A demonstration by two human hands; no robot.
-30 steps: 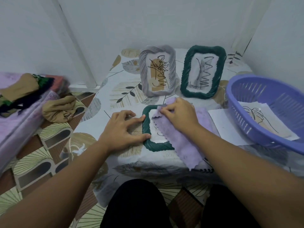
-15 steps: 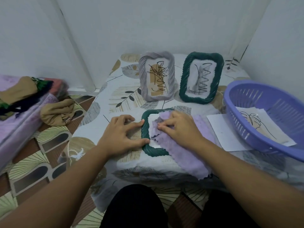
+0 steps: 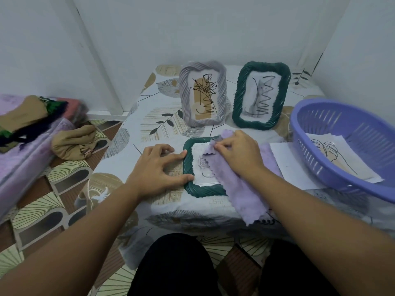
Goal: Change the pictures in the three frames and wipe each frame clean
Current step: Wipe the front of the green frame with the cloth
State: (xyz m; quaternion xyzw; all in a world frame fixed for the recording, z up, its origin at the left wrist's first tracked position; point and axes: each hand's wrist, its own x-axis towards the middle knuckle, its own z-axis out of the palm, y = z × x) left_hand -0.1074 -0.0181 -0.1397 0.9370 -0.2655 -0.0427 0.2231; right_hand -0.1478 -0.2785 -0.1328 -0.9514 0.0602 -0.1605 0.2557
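A dark green, rope-textured rectangular picture frame (image 3: 204, 167) lies flat near the front edge of a low table covered in a leaf-patterned cloth (image 3: 136, 129). The left hand (image 3: 159, 167) rests on the tablecloth just left of it, fingers spread and fairly straight: the forefinger tip touches the frame's left rail near its upper corner, and the thumb tip presses the same rail lower down. Nothing is gripped; the hand braces the frame from the side.

The right hand (image 3: 240, 153) lies over the frame's right half on a lilac, scallop-edged wiping cloth (image 3: 241, 189). Its fingertips curl down and pinch the cloth's upper edge, bunching it against the glass near the frame's top rail. Under the palm the cloth spreads over the frame's right side, and below the wrist it trails off the table's front edge. Left of those fingertips, a bare patch of glass shows a faint line drawing.

Beyond the fingers of both hands two more frames stand upright: a grey ribbed frame (image 3: 202, 94) with a tan-and-black sketch, and just beside it on the right a second dark green ribbed frame (image 3: 261, 96) with a zigzag sketch. Right of the right hand sits a white sheet of paper (image 3: 288, 163), and past it a purple slotted plastic basket (image 3: 342, 124) holding a printed line drawing (image 3: 337, 159).
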